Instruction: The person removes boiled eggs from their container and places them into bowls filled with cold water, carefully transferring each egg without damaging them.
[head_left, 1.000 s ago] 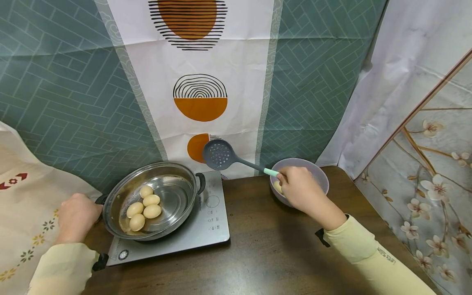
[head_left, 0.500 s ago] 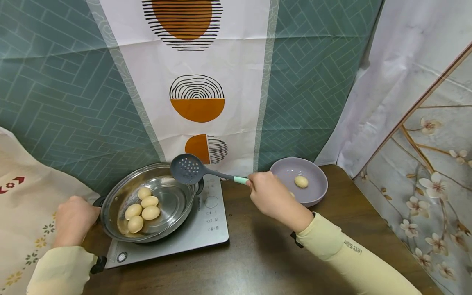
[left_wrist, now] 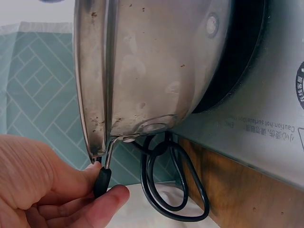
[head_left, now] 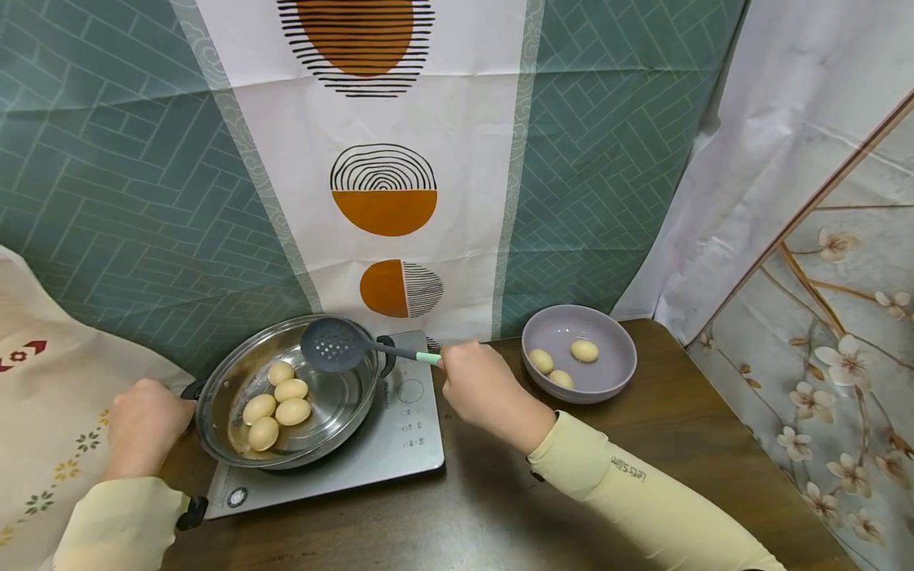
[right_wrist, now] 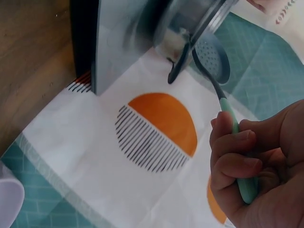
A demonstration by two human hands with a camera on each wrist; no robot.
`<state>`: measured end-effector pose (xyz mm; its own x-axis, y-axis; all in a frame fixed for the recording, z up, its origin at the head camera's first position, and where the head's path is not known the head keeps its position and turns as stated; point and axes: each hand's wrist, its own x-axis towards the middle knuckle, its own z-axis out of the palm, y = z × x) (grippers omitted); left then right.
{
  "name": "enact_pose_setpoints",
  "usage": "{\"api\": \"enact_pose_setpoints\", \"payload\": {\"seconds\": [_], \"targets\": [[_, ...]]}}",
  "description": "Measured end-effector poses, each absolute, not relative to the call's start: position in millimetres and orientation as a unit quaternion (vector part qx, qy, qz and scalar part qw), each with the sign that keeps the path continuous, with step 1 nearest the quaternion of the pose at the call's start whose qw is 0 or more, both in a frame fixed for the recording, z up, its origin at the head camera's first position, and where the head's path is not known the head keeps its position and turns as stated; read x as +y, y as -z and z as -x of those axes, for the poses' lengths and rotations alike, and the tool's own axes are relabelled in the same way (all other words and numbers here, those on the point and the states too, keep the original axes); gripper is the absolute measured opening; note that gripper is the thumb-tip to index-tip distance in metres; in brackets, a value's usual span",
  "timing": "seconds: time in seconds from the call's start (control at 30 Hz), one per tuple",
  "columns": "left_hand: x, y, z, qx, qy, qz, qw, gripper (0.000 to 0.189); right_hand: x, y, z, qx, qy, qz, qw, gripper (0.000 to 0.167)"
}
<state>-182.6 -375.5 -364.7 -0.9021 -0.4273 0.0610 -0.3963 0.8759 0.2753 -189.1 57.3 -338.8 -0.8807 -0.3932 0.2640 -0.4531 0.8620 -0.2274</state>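
My right hand [head_left: 480, 388] grips the mint-green handle of a grey slotted spoon [head_left: 334, 346]. The perforated bowl of the spoon hangs over the right back part of a steel pan [head_left: 214, 432], with nothing in it. Several pale eggs [head_left: 292, 411] lie clustered in the pan's left half, in a little liquid. At the pan's left side, my left hand [head_left: 146, 424] holds the black side handle; in the left wrist view the thumb and fingers [left_wrist: 111, 202] pinch that handle [left_wrist: 101, 182]. To the right, a lilac bowl [head_left: 627, 361] contains three eggs [head_left: 584, 350].
Under the pan is a silver induction cooktop [head_left: 421, 444] on a brown wooden table [head_left: 400, 523]. A coiled black cable [left_wrist: 202, 194] hangs beside the cooktop in the left wrist view. Patterned cloth [head_left: 385, 119] stands upright behind the table.
My right hand has carried the slotted spoon leftward and down, from over the lilac bowl to over the pan. The bowl's eggs have come into full view. My left hand stays on the pan handle.
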Motion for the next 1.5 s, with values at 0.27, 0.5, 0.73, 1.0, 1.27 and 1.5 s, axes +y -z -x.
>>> {"api": "enact_pose_setpoints", "payload": {"seconds": [0.27, 0.5, 0.73, 1.0, 1.27, 1.5], "targets": [[-377.8, 365.8, 181.0, -0.969, 0.129, -0.197, 0.069, 0.041, 40.8, 350.3, 185.3, -0.960, -0.093, -0.248, 0.094, 0.004], [-377.3, 367.7, 178.9, -0.969, 0.135, -0.191, 0.080, 0.036, 30.4, 356.6, 180.9, -0.957, -0.066, -0.265, 0.095, 0.005], [-377.3, 367.1, 180.3, -0.968, 0.136, -0.200, 0.072, 0.035, 19.2, 361.9, 180.0, -0.954, -0.019, -0.274, 0.123, 0.009], [-376.1, 366.6, 182.2, -0.970, 0.126, -0.190, 0.084, 0.035, 11.4, 365.0, 178.7, -0.950, -0.008, -0.283, 0.131, 0.008], [-376.9, 367.8, 181.2, -0.968, 0.126, -0.205, 0.078, 0.036, 13.9, 359.7, 168.8, -0.946, -0.007, -0.301, 0.119, 0.012], [-374.9, 367.6, 180.4, -0.967, 0.128, -0.208, 0.069, 0.036, 17.0, 357.6, 163.7, -0.940, -0.012, -0.318, 0.126, 0.008]]}}
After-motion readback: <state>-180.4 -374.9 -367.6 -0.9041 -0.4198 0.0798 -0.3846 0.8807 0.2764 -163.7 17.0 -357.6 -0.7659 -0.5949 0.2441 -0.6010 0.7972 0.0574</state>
